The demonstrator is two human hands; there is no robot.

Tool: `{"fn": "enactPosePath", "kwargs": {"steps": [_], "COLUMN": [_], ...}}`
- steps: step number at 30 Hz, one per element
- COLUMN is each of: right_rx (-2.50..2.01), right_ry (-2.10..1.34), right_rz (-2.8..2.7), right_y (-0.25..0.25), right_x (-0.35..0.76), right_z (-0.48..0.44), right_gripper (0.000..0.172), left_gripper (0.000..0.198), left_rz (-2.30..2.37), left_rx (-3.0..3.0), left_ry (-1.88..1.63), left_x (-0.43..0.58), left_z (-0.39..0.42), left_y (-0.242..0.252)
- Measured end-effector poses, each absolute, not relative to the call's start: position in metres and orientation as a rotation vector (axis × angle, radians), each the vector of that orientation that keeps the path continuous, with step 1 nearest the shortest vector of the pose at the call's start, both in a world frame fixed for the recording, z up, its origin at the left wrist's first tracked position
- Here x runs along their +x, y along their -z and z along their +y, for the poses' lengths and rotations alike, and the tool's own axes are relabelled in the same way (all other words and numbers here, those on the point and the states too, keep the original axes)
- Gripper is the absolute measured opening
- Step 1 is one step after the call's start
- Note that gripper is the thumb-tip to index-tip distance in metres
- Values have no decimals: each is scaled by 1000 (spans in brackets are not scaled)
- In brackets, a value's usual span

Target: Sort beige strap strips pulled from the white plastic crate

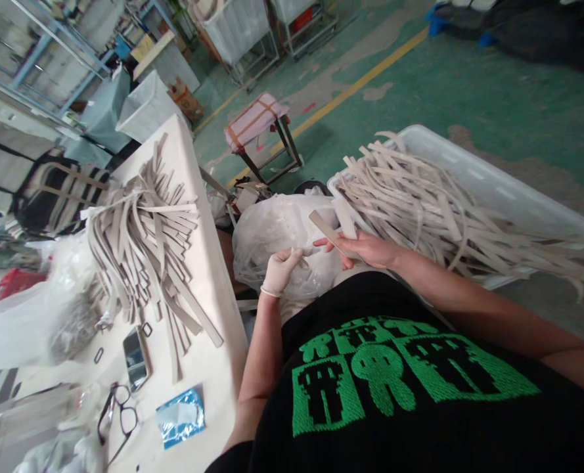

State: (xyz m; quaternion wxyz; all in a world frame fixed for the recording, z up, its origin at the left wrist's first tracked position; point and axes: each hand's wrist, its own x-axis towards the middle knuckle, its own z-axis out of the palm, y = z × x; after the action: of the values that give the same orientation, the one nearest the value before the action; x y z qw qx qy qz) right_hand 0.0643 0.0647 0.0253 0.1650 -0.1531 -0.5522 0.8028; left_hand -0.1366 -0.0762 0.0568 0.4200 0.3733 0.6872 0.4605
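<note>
My left hand (pixel 280 270), in a pale glove, is closed with thumb and fingers pinched together above a clear plastic bag (pixel 272 226). Whatever may be between its fingertips is too small to make out. To its right, my bare right hand (pixel 368 249) grips a flat beige strap (pixel 325 226), whose end sticks out past the fingers toward the bag. A heap of similar loose straps (pixel 410 197) fills the white plastic bin (pixel 498 171) beside my right forearm.
Another bundle of beige straps (pixel 144 243) lies on the white table (pixel 213 387) at left, near a phone (pixel 136 358), eyeglasses (pixel 124 410) and a blue packet (pixel 180 417). A small padded stool (pixel 255 121) stands ahead on the green floor.
</note>
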Motion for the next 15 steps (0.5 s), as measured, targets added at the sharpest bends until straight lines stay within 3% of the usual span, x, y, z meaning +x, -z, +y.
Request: {"fn": "enactPosePath", "kwargs": {"steps": [7, 12, 15], "right_rx": [-518, -502, -559], "right_ry": [-2286, -2109, -2007], "right_rz": [-1321, -1496, -1613], "right_y": [-29, -44, -44], "right_x": [46, 53, 54], "right_z": [70, 73, 71], "right_gripper": [38, 45, 52], "left_gripper": [42, 24, 52], "left_rz": [1809, 2021, 2273], "left_rx": [1119, 1128, 1196], "left_ry": [-953, -930, -1090], "left_x": [-136, -154, -166], "left_z": [-72, -60, -54], "left_y": [-43, -25, -26]}}
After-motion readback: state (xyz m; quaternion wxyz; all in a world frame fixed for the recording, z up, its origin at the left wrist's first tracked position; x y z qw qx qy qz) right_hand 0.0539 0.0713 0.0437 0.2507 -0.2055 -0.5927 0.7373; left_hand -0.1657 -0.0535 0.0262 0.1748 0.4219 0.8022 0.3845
